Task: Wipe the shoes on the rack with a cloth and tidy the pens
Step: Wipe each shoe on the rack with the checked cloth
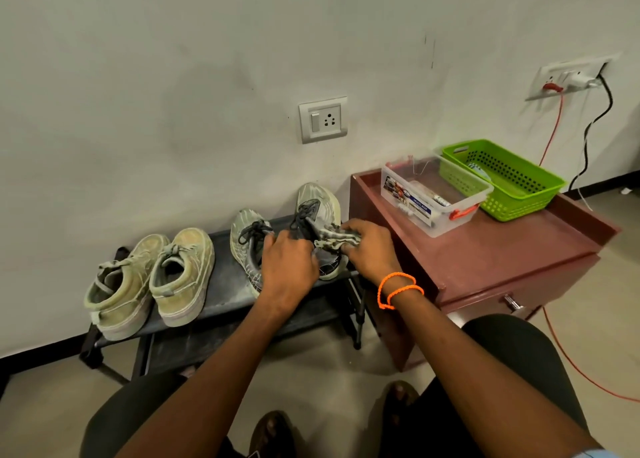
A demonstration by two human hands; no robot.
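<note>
right hand pinches cloth | left hand grips right grey shoe (long axis near–far) | cloth just right of shoe — right hand nearer

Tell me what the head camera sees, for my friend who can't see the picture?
Two hands, the left hand and the right hand, hold a patterned cloth over a grey running shoe on a low dark shoe rack. Its mate and two beige sneakers sit alongside. A clear box and green basket stand on a reddish cabinet.
</note>
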